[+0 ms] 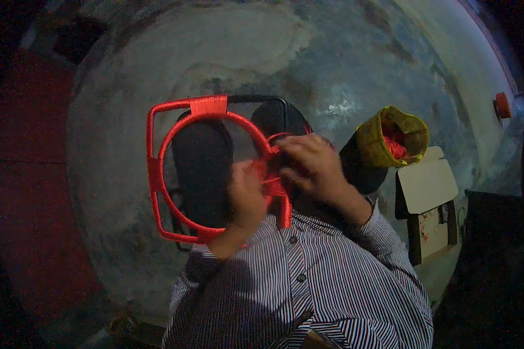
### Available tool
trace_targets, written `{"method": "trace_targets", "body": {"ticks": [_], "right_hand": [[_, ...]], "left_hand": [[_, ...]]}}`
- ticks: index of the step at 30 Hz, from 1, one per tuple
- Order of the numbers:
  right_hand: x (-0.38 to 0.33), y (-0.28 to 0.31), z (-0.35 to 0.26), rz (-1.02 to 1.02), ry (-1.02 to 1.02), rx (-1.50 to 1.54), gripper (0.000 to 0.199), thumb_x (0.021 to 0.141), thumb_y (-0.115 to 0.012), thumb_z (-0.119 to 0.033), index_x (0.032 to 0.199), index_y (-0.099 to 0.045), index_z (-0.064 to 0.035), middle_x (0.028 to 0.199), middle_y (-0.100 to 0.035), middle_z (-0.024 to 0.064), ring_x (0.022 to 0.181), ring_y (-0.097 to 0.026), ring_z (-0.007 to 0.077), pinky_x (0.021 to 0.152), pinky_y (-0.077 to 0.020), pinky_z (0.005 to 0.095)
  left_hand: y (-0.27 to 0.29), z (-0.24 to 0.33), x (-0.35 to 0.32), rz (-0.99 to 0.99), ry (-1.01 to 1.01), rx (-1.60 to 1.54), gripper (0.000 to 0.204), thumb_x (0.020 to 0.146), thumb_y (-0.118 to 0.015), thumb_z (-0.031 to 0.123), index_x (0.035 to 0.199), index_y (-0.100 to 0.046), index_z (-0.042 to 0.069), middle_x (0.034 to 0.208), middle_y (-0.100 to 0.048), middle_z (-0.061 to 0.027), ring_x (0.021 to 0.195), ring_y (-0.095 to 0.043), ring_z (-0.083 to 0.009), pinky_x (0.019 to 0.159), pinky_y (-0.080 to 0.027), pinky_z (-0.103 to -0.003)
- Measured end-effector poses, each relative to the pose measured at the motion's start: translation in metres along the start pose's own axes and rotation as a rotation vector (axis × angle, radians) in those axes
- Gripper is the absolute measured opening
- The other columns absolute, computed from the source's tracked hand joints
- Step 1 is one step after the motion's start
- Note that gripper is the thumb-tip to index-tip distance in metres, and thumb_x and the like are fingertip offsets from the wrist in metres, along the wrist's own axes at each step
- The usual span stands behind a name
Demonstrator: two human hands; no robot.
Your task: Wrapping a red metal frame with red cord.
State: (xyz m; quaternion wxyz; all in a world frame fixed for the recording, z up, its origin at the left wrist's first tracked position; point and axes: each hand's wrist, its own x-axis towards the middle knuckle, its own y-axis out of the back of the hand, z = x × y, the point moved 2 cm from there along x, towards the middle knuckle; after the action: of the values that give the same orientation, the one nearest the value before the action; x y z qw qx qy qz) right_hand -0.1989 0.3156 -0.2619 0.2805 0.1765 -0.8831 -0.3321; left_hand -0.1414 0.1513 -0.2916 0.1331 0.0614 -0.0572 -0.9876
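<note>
A square frame point(152, 139) with a round ring point(167, 200) inside it lies across my lap. Red cord is wound tightly over most of it, while a stretch of the top right edge point(256, 99) is bare and black. My left hand point(245, 192) is at the ring's right side, its fingers blurred among the red windings. Beside it, my right hand point(314, 166) has its fingers bent around loose red cord point(276, 136) at the frame's right edge. The hands partly hide the wrapped joint between ring and frame.
A yellow bag point(371, 142) holding red cord point(395, 144) stands to the right, by my knee. Close by is a pale board point(428, 185) on a box-like stand point(434, 232). A red surface point(35, 174) runs along the left of the stained grey floor point(244, 41).
</note>
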Motion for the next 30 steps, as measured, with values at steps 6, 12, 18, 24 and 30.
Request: {"method": "trace_targets", "body": {"ticks": [6,12,18,24,30], "right_hand": [[-0.007,0.012,0.012,0.017,0.007,0.356,0.033,0.072,-0.066,-0.011,0.103,-0.059,-0.0036,0.12,-0.05,0.0129,0.107,-0.051,0.0291,0.091,-0.0409,0.0375],[-0.088,0.147,0.095,0.603,-0.382,1.369,0.036,0.088,-0.05,-0.021,0.116,-0.043,0.0003,0.107,-0.057,0.016,0.093,-0.058,0.0253,0.078,-0.0499,0.0356],[-0.137,0.172,0.171,0.872,-0.35,1.484,0.014,0.09,-0.049,-0.022,0.087,-0.048,-0.0078,0.066,-0.043,-0.0011,0.051,-0.037,0.0085,0.047,-0.0309,0.0221],[-0.061,-0.006,0.073,-0.016,-0.701,0.912,0.021,0.084,-0.06,-0.021,0.095,-0.059,-0.0029,0.074,-0.053,-0.0033,0.063,-0.048,0.0067,0.053,-0.0393,0.0224],[-0.046,0.003,0.074,-0.117,-0.738,0.696,0.024,0.083,-0.064,-0.023,0.095,-0.06,-0.0023,0.077,-0.054,-0.0029,0.068,-0.049,0.0071,0.061,-0.0401,0.0224]], "left_hand": [[0.002,-0.001,-0.003,-0.005,-0.233,0.039,0.018,0.093,-0.042,0.02,0.09,-0.052,0.005,0.076,-0.05,0.0002,0.06,-0.042,-0.0044,0.054,-0.035,-0.019],[0.001,-0.01,0.016,-0.127,0.228,-0.392,0.015,0.092,-0.044,0.019,0.091,-0.051,0.005,0.075,-0.047,0.0021,0.059,-0.039,-0.0049,0.053,-0.033,-0.019],[-0.009,-0.005,0.024,-0.095,0.276,-0.673,0.027,0.086,-0.042,0.012,0.109,-0.05,0.001,0.078,-0.047,0.0008,0.07,-0.045,-0.0081,0.069,-0.04,-0.022],[-0.012,-0.008,0.022,-0.362,0.389,-0.808,0.039,0.078,-0.038,0.007,0.115,-0.048,-0.002,0.094,-0.056,-0.0044,0.086,-0.055,-0.0129,0.083,-0.043,-0.026],[-0.007,-0.011,0.023,-0.416,0.38,-0.771,0.038,0.078,-0.038,0.008,0.112,-0.048,-0.005,0.101,-0.059,-0.0144,0.09,-0.06,-0.0232,0.082,-0.049,-0.038]]}}
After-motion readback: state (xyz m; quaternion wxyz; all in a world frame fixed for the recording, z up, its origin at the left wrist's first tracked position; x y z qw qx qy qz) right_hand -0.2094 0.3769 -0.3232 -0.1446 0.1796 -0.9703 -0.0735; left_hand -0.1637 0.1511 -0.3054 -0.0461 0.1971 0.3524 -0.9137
